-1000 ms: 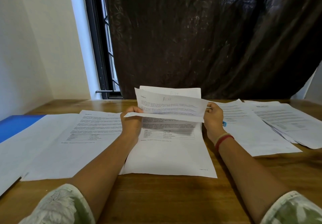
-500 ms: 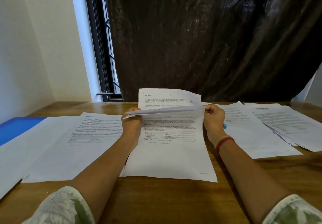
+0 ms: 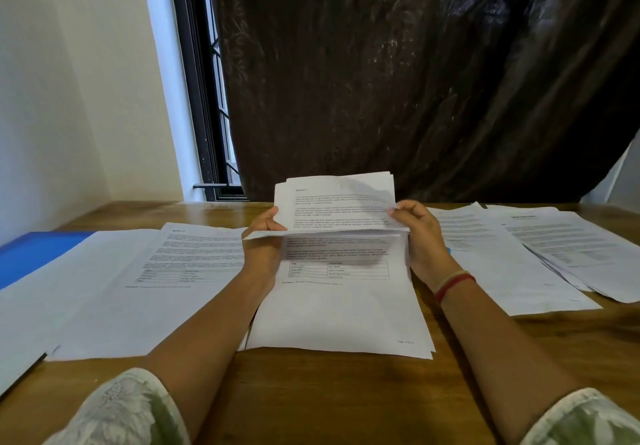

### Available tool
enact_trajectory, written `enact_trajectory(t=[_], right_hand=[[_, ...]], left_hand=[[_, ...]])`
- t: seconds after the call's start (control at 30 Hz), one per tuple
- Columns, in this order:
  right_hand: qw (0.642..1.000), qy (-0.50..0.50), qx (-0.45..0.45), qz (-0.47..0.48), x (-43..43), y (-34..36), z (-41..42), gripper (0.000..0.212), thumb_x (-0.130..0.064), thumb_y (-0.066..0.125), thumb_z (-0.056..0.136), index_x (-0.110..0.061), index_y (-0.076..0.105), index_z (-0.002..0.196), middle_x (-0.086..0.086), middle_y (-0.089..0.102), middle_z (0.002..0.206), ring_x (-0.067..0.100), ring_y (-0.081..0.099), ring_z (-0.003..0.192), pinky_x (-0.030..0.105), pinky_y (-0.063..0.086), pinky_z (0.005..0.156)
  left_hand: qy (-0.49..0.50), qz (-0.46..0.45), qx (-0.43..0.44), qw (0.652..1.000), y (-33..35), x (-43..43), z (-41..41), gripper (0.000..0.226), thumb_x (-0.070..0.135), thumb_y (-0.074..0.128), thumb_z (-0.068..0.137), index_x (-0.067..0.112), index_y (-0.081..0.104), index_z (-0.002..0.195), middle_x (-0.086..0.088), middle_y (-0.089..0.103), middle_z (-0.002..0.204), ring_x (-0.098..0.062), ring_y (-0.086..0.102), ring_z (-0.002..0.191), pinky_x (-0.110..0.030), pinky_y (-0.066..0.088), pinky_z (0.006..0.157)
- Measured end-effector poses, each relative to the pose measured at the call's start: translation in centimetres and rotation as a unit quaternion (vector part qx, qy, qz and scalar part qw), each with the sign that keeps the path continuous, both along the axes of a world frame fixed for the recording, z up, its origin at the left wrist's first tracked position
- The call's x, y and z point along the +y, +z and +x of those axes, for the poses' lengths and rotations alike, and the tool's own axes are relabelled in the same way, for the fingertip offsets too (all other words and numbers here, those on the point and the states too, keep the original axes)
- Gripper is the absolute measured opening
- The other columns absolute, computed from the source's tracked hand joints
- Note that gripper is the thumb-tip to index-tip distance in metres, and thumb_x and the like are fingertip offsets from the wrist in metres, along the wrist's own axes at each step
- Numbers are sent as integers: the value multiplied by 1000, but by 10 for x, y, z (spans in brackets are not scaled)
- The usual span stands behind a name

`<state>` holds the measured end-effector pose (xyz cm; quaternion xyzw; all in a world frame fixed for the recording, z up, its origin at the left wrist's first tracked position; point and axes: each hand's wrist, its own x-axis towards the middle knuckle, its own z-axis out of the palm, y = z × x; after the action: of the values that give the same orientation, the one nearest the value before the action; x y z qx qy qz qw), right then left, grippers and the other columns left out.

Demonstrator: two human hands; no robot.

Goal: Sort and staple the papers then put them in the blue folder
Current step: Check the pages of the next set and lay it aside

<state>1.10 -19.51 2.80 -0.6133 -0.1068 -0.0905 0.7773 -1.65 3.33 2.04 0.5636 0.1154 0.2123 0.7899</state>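
A stack of printed papers (image 3: 341, 313) lies in the middle of the wooden table. My left hand (image 3: 265, 233) and my right hand (image 3: 420, 233) each grip a side edge of the stack's upper sheets (image 3: 337, 205), which are bent up and back so their far half stands raised. The page beneath shows text and a small table. A blue folder (image 3: 33, 254) lies at the far left, mostly covered by white sheets. A small blue object (image 3: 449, 250) peeks out just right of my right hand; what it is cannot be told.
More printed sheets (image 3: 166, 271) spread over the table's left, overlapping the folder. Another fanned pile of papers (image 3: 540, 247) lies on the right. A dark curtain (image 3: 415, 74) hangs behind the table, with a window frame (image 3: 204, 98) and white wall at left.
The sheets held in both hands have swung up from nearly flat to a more upright bend, showing their printed face. My hands stay at the same edges.
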Motion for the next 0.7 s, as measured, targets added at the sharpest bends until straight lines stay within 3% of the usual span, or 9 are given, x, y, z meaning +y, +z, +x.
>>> enact_trajectory(t=[0.1, 0.17, 0.23, 0.27, 0.33, 0.4, 0.5, 0.6, 0.7], right_hand=[[996, 82, 21, 12, -2, -1, -1, 20, -33, 53, 92, -15, 60, 96, 8, 70, 106, 27, 67, 91, 35, 57, 74], [990, 133, 26, 37, -3, 2, -3, 23, -29, 45, 95, -17, 65, 93, 7, 71, 111, 25, 69, 92, 33, 55, 72], [989, 142, 30, 39, -2, 5, -4, 24, -27, 45, 95, -16, 66, 97, 7, 71, 112, 26, 69, 94, 32, 55, 71], [990, 130, 35, 33, -2, 6, -6, 25, -28, 46, 94, -14, 65, 102, 7, 72, 109, 27, 68, 94, 32, 56, 69], [994, 91, 53, 27, 1, 7, -9, 29, -33, 47, 95, -11, 64, 105, 3, 74, 97, 24, 70, 88, 30, 57, 64], [996, 58, 63, 39, 2, 7, -10, 30, -40, 45, 98, -19, 67, 101, -4, 76, 87, 16, 74, 76, 28, 58, 60], [997, 19, 65, 42, 4, 7, -9, 34, -52, 44, 97, -28, 67, 102, -6, 75, 91, 20, 73, 80, 29, 57, 59], [998, -19, 53, 6, 5, 9, -8, 28, -41, 49, 98, -22, 62, 84, -6, 71, 71, 17, 66, 63, 23, 55, 55], [999, -32, 36, -7, 5, 10, -6, 19, -32, 56, 97, -19, 64, 85, -5, 72, 72, 18, 67, 67, 27, 57, 61]], left_hand=[[-6, 37, -9, 999, 0, -1, -1, 19, 25, 57, 92, 14, 71, 98, 1, 74, 96, -23, 68, 93, -28, 52, 68], [-5, 22, -5, 1000, 0, -1, -1, 28, 40, 60, 91, 17, 71, 104, 3, 75, 97, -18, 69, 90, -26, 53, 66], [-4, 24, -3, 1000, -1, -1, -1, 26, 40, 60, 92, 17, 73, 98, 2, 75, 94, -19, 69, 87, -28, 54, 70], [1, 26, -1, 1000, -1, -1, -3, 21, 31, 59, 93, 17, 72, 84, 0, 73, 88, -21, 66, 85, -30, 53, 71], [8, 14, -9, 1000, 0, 0, -5, 40, 8, 53, 88, 21, 62, 52, 1, 68, 74, -24, 59, 83, -32, 49, 69], [-8, -1, -21, 1000, 0, 0, -8, 50, -2, 51, 82, 20, 54, 37, 7, 68, 65, -23, 59, 79, -30, 47, 67], [-13, -11, -28, 999, 0, -1, -8, 54, -4, 50, 80, 20, 52, 32, 8, 70, 69, -20, 59, 76, -29, 47, 64], [-17, -19, -32, 999, -2, 0, -4, 46, -3, 52, 78, 18, 54, 37, 2, 70, 78, -24, 60, 81, -32, 48, 69], [-9, -8, -25, 1000, -3, 3, -3, 45, -3, 53, 77, 18, 54, 38, 4, 67, 69, -22, 58, 77, -31, 46, 68]])
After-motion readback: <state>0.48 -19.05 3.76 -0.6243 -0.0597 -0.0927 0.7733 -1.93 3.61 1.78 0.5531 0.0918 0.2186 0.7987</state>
